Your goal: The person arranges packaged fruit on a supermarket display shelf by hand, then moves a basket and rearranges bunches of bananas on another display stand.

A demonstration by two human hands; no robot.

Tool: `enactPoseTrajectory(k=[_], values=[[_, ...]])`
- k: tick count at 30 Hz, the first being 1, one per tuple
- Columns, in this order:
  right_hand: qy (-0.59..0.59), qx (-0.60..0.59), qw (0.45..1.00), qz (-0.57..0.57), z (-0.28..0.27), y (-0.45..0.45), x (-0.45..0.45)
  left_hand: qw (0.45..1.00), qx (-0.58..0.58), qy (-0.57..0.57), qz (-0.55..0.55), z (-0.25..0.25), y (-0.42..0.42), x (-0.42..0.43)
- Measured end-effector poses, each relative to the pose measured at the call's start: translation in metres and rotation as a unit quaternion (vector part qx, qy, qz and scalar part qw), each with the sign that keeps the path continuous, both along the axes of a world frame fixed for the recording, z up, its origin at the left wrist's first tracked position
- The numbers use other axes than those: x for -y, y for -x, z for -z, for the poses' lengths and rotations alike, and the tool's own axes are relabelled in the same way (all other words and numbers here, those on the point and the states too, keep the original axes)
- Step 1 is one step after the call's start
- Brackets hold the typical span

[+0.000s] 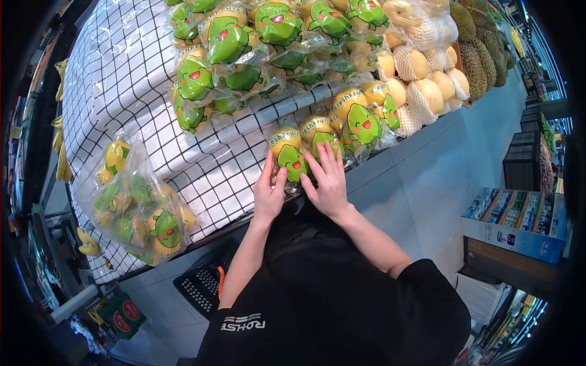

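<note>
At the front edge of the checked display table (220, 177), my left hand (269, 194) touches the left side of a yellow fruit in a printed bag (290, 160). My right hand (326, 180) lies with spread fingers between this fruit and a second bagged fruit (318, 131), its fingertips on the bags. Both hands are open around the fruit. More bagged fruits (361, 125) with green cartoon prints sit just to the right. Behind them, several more printed bags (229, 39) are piled up.
A large clear bag of wrapped fruits (143, 210) sits at the table's left front. Pale fruits in foam nets (424, 97) and durians (476, 61) are at the right back. A black perforated basket (198, 283) is below the table edge. A blue carton (519, 219) stands at right.
</note>
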State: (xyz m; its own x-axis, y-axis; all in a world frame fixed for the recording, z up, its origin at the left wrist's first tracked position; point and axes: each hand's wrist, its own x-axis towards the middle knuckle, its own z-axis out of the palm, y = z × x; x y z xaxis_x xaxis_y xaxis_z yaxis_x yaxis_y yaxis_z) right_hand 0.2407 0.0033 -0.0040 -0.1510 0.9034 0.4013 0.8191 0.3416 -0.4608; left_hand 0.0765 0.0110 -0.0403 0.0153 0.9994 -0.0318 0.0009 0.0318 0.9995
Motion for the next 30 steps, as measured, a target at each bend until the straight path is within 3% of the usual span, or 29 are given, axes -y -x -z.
enactPoseTrajectory(k=[14,22,30], values=[[0.026,0.058,0.998,0.011,0.014,0.007,-0.006,1.000,0.028,0.012,-0.006,0.005,-0.002,0.000],[0.032,0.032,0.997,-0.070,0.015,-0.007,0.000,0.998,-0.043,0.017,-0.049,0.001,-0.005,0.001],[-0.008,0.067,0.990,-0.124,0.005,-0.018,-0.013,0.979,-0.163,-0.058,-0.111,-0.002,-0.014,0.003]])
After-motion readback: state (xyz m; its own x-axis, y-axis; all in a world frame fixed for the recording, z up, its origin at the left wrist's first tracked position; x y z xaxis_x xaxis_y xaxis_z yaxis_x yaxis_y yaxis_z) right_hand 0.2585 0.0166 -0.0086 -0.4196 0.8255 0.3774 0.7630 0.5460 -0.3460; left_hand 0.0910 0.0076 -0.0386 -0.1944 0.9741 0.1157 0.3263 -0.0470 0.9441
